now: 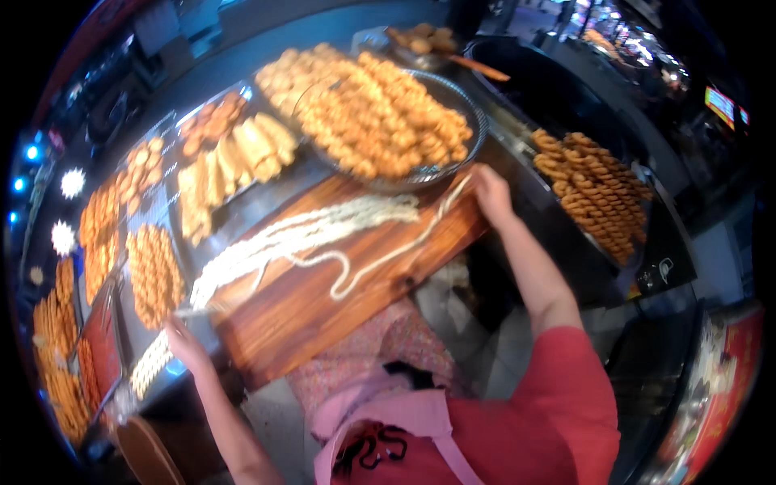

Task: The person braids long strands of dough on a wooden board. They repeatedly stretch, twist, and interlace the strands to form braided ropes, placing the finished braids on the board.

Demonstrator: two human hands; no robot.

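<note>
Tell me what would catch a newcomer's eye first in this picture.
Most striking is the heap of golden fried twists in the round metal basket at top centre, with a second pile of fried twists to its right. Below it, pale raw dough ropes lie across a wooden board. The right hand holds one end of a long dough strand and the left hand the other end, at the board's lower left.

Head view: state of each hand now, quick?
Left hand: shut on one end of the dough rope.
Right hand: shut on its other end, over the wooden board.
</note>
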